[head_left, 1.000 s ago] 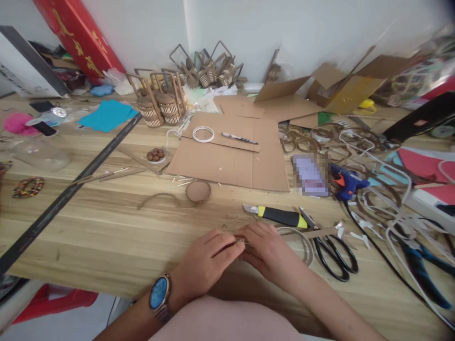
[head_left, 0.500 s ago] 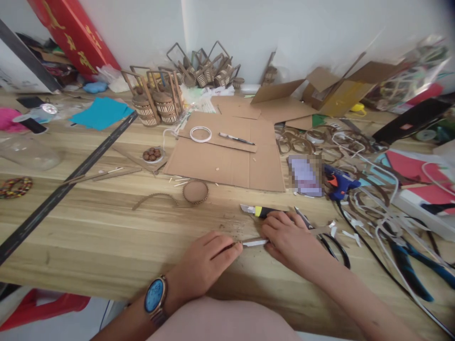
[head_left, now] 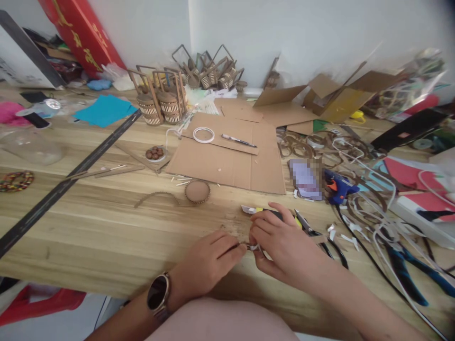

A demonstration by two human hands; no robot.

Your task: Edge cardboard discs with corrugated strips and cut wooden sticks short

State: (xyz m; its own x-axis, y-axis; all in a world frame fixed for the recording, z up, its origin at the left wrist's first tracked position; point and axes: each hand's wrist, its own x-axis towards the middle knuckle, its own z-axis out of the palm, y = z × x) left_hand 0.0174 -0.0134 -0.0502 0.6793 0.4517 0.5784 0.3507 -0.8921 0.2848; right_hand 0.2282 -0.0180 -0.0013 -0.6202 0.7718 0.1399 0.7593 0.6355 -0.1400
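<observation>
My left hand (head_left: 208,260), wearing a watch, is closed with its fingertips pinching a thin brown strip. My right hand (head_left: 280,248) is closed too, its thumb and fingers on a curled white strip (head_left: 253,247) at the brown strip's end. Most of both strips is hidden by the fingers. Beyond my right hand lies a utility knife (head_left: 250,210) with its blade out, partly covered. Scissors (head_left: 336,253) with black handles lie beside that hand. Farther up is a small round brown base (head_left: 197,191), with a thin curved textured strip (head_left: 156,194) left of it.
A cardboard sheet (head_left: 227,166) bears a tape roll (head_left: 204,135) and a pen (head_left: 238,140). To the right are a phone (head_left: 305,179), a blue glue gun (head_left: 339,185), tangled cords and pliers (head_left: 405,270). Small woven baskets (head_left: 170,106) stand at the back.
My right hand has come closer to my left and lifted slightly, its fingers rising. The white strip, straight before, is now curled at the fingertips. The camera view has shifted slightly.
</observation>
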